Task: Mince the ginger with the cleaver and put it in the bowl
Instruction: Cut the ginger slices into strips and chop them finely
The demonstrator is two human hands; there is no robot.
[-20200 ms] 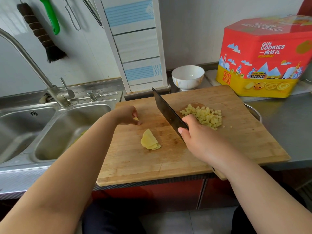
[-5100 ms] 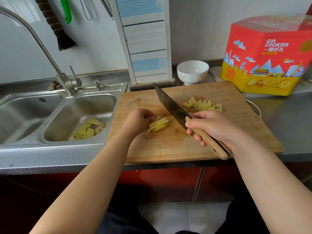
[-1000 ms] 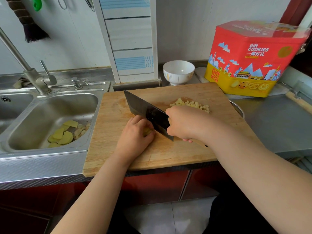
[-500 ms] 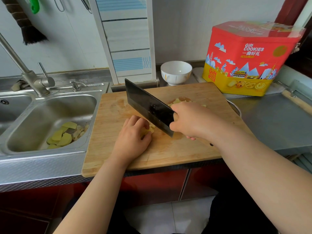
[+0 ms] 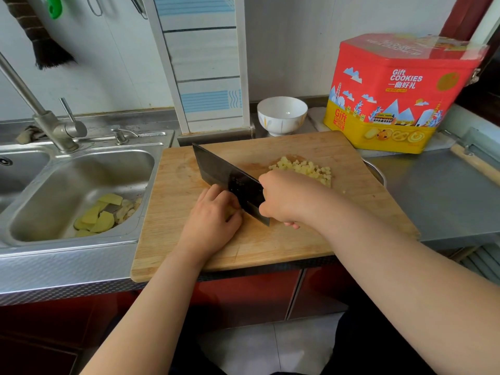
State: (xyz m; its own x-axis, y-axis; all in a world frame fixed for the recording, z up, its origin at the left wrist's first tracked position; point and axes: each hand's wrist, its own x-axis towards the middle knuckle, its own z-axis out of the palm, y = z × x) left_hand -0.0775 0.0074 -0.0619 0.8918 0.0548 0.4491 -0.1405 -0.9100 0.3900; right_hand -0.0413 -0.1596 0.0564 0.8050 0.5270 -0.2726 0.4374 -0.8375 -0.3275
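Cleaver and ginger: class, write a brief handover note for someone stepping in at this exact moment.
Right hand has its grip on the cleaver, edge down on the cutting board.
Left hand is curled over the ginger being cut, mostly hidden.
Done: a minced ginger pile lies on the board behind the right hand.
Left: finish mincing, then move everything into the white bowl, empty beyond the board.
Ginger peelings lie in the sink.

Cleaver handle (image 5: 273, 212) and ginger (image 5: 232, 211) hidden under hands
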